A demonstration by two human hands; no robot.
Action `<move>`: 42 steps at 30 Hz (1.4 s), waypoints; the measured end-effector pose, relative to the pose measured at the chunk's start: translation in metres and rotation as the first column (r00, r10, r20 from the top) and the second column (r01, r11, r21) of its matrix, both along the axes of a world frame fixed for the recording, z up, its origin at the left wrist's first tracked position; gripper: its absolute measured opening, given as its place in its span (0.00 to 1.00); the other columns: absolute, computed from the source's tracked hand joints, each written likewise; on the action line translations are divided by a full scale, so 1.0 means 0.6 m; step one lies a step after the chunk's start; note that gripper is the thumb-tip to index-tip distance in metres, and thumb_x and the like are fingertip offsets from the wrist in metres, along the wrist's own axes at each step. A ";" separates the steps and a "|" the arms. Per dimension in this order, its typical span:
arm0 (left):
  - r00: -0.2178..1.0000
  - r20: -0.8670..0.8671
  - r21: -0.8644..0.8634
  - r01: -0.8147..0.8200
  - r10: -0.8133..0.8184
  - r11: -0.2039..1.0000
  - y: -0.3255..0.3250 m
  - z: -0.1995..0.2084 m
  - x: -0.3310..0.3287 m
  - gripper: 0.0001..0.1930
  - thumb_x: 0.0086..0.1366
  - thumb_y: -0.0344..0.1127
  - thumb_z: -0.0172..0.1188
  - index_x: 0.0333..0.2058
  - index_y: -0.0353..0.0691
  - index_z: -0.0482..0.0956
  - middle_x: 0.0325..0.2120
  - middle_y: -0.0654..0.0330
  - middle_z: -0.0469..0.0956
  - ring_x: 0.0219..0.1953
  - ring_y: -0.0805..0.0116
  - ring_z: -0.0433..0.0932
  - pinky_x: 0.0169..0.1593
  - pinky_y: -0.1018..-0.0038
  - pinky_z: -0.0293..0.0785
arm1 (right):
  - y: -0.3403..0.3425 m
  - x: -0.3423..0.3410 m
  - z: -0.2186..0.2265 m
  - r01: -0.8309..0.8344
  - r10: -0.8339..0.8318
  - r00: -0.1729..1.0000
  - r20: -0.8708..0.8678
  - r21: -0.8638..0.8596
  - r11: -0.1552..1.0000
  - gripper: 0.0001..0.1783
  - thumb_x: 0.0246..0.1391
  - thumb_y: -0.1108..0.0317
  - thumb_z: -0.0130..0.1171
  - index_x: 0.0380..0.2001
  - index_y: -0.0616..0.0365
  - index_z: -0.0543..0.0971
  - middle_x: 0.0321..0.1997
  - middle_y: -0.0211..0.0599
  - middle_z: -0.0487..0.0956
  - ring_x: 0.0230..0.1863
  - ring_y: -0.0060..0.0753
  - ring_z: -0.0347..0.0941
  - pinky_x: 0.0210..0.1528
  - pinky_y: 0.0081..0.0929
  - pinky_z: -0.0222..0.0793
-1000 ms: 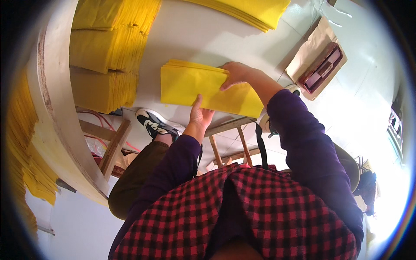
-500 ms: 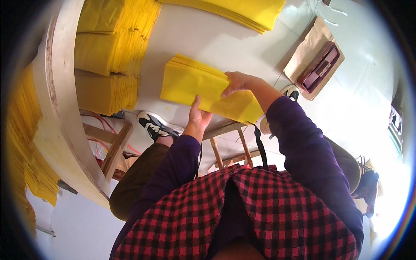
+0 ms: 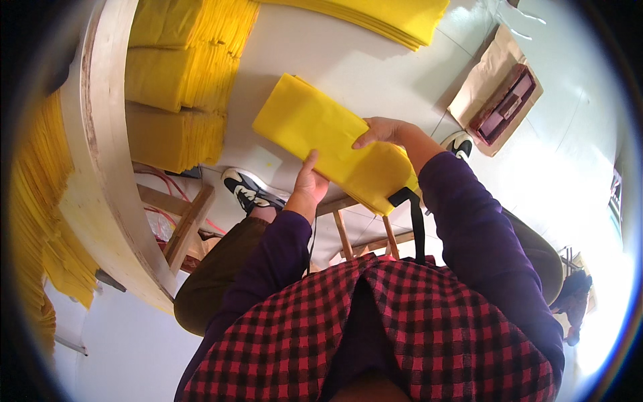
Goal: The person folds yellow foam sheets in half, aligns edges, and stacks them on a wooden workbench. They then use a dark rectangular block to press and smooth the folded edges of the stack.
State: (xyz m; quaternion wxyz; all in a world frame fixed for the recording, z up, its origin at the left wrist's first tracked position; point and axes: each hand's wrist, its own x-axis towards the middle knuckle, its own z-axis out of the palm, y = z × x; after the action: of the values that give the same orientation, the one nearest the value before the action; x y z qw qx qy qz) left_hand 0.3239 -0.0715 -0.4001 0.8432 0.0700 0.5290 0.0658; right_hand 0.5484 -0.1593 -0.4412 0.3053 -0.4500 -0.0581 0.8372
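A rectangular bundle of folded yellow fabric [image 3: 311,120] is held slantwise above the floor between my two hands. My left hand [image 3: 310,184] grips its near edge, with the thumb on the upper face and the fingers hidden underneath. On the far edge, my right hand [image 3: 388,132] is closed with its thumb on top; its fingers are mostly out of sight. The bundle's lower right end lies by a black strap [image 3: 416,224] that hangs from my checked apron [image 3: 295,321].
Stacks of yellow fabric [image 3: 177,80] stand at the left, beside a curved wooden board [image 3: 100,154]. Another yellow pile [image 3: 382,20] lies at the far side. On brown paper at the right sits a dark red tray-like box [image 3: 506,107]. A wooden frame [image 3: 187,228] stands near my left leg.
The bundle has tilted, its right end dropping towards me, and its broad face shows more. Both hands keep hold of it. The view has shifted slightly.
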 end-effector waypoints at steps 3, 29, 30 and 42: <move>1.000 0.016 -0.016 -0.015 0.015 1.000 0.003 0.009 0.005 0.35 0.55 0.49 0.65 0.58 0.44 0.62 0.56 0.62 0.66 0.60 0.60 0.61 0.62 0.60 0.56 | -0.002 0.000 0.011 0.025 -0.025 1.000 -0.011 0.010 1.000 0.37 0.39 0.66 0.71 0.55 0.60 0.69 0.50 0.38 0.77 0.51 0.32 0.72 0.56 0.29 0.65; 0.608 0.756 0.429 -0.178 -0.244 0.885 0.004 0.496 0.077 0.44 0.49 0.67 0.60 0.59 0.47 0.62 0.57 0.64 0.66 0.59 0.61 0.64 0.60 0.60 0.63 | -0.116 -0.114 0.769 -0.178 -0.374 -0.054 0.926 0.360 0.916 0.35 0.36 0.54 0.69 0.45 0.66 0.73 0.37 0.56 0.78 0.41 0.52 0.75 0.45 0.37 0.69; 0.603 0.757 0.464 -0.228 -0.250 0.856 -0.002 0.524 0.069 0.44 0.50 0.68 0.59 0.60 0.47 0.61 0.57 0.64 0.66 0.59 0.61 0.64 0.60 0.61 0.64 | -0.125 -0.138 0.805 -0.207 -0.371 -0.108 0.922 0.344 0.916 0.35 0.36 0.54 0.68 0.45 0.66 0.73 0.36 0.55 0.78 0.40 0.52 0.76 0.44 0.38 0.69; 0.163 0.913 0.392 -0.600 -0.373 0.698 0.058 0.684 -0.129 0.31 0.61 0.56 0.54 0.57 0.45 0.64 0.56 0.61 0.67 0.58 0.61 0.65 0.61 0.60 0.63 | -0.152 -0.417 0.976 -0.817 -0.859 -0.364 0.359 0.320 0.480 0.33 0.32 0.64 0.63 0.48 0.59 0.70 0.42 0.41 0.77 0.40 0.41 0.75 0.39 0.34 0.71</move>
State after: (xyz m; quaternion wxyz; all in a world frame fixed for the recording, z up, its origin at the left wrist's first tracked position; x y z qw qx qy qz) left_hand 0.2465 -0.0368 0.0103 0.8649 0.2785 -0.2097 0.3612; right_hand 0.2982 -0.2507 0.1445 0.2916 -0.6481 -0.6717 -0.2091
